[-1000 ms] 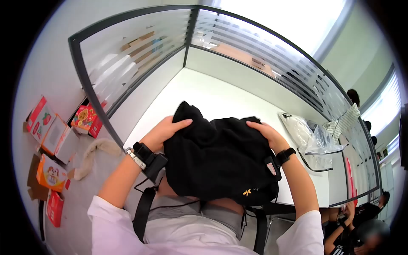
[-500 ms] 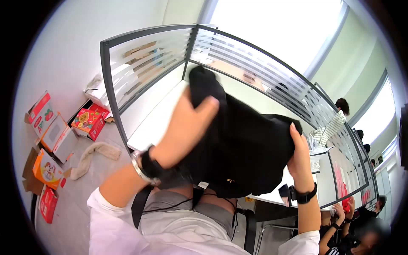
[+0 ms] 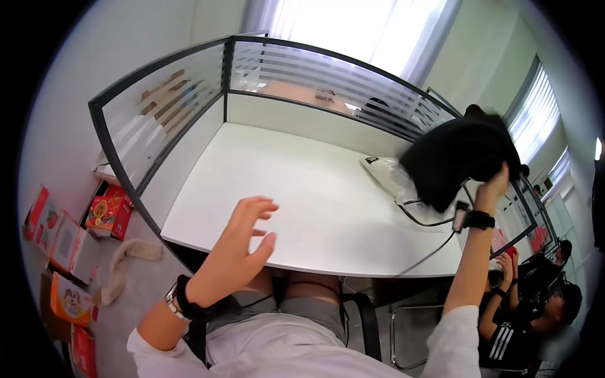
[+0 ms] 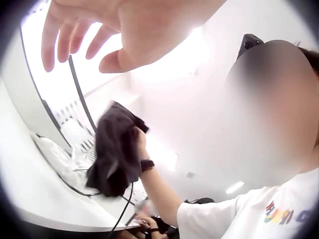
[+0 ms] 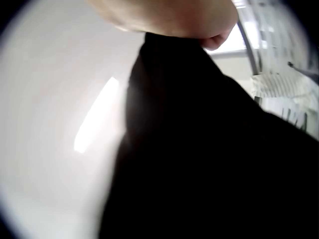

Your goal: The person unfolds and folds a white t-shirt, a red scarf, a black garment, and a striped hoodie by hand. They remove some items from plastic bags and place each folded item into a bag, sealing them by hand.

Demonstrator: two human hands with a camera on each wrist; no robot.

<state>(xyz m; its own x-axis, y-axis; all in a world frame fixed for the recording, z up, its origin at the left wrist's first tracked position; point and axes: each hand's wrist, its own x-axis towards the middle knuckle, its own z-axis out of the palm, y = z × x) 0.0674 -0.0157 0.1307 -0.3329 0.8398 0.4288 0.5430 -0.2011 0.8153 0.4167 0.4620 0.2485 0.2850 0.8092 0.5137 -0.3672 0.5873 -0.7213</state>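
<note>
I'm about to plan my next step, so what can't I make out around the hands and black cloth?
- Black cloth: edges blurred in the head view; lower part cut off by the right wrist view's bottom edge.
- Right hand: cut off by the right wrist view's top edge.
- Left hand: cut off by the left wrist view's top edge.
- White bag: partly hidden by the cloth in the head view.

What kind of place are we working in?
Probably a shared office or workroom: a white desk bordered by a striped, see-through partition, with other people nearby on the right.
</note>
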